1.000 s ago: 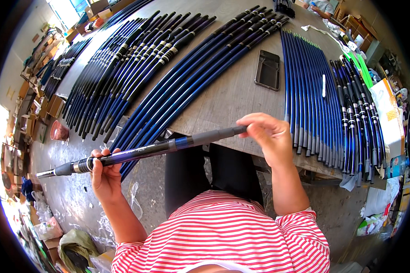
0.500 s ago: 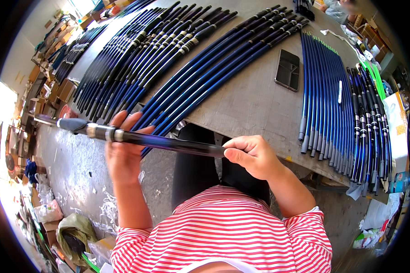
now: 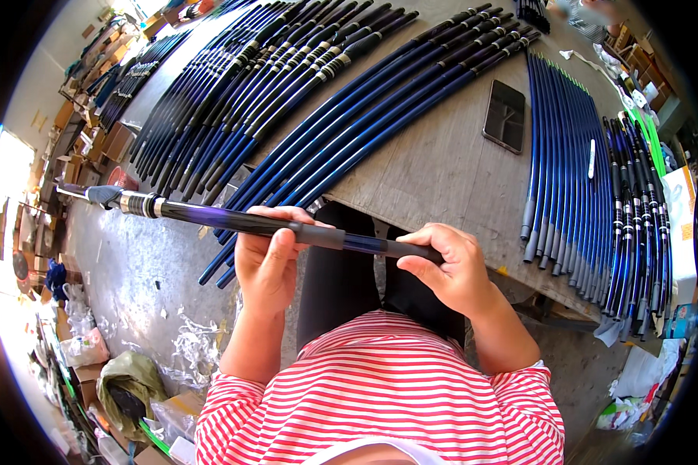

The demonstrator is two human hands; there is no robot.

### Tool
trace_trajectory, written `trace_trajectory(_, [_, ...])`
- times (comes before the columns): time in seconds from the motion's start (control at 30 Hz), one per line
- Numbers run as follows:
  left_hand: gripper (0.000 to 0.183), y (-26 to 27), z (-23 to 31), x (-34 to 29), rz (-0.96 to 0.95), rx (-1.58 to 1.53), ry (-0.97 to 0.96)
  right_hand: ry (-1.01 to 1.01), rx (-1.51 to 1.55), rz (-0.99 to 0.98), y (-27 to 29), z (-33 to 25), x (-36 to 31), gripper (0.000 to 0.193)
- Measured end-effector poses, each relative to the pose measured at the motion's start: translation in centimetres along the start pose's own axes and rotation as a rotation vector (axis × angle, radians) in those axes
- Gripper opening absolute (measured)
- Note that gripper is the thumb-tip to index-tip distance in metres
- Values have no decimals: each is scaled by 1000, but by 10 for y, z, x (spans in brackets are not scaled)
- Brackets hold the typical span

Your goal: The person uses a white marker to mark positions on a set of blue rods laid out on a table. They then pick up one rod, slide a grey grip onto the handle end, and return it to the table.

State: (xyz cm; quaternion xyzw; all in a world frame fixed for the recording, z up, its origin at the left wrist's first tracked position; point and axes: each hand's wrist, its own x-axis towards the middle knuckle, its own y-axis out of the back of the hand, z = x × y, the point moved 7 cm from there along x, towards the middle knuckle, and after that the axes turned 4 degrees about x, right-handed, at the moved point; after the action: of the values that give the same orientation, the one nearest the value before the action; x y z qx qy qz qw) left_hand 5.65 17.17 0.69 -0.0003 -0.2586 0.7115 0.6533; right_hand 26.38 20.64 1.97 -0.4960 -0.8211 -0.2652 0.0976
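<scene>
A dark telescopic fishing rod (image 3: 217, 218) with a reel seat and pale rings is held across my body, over my lap. My left hand (image 3: 267, 267) is closed around its thick black section near the grey collar, thumb on top. From that collar a thinner blue section (image 3: 364, 245) with a grey end sticks out to the right. My right hand (image 3: 454, 267) grips this grey end between thumb and fingers. Several long blue rod sections (image 3: 349, 147) lie on the table just beyond my hands, their near ends jutting past its edge.
Many rods with reel seats (image 3: 264, 70) lie in rows on the grey table (image 3: 419, 174). A phone (image 3: 504, 116) rests at its middle right, beside thin blue sections (image 3: 562, 170) and more rods (image 3: 636, 217). Plastic scraps (image 3: 194, 349) and bags litter the floor at left.
My left hand has slid right along the rod, closer to my right hand, and its fingers have closed round it. A blue inner section now shows between the collar and my right hand.
</scene>
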Motion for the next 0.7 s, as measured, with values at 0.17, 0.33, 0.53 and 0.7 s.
trace_trajectory(0.17, [21, 13, 3, -1, 1, -44, -29, 58, -37, 20, 5, -1, -1, 22])
trace_trajectory(0.33, [22, 15, 6, -1, 6, -45, -25, 170, -36, 98, 7, -3, -2, 25])
trace_trajectory(0.53, [24, 8, 3, -2, -28, -174, 12, 273, -133, 191, 8, -2, -9, 28])
trace_trajectory(0.7, [25, 11, 1, -4, -53, -212, 42, 316, -149, 156, 7, -14, -4, 27])
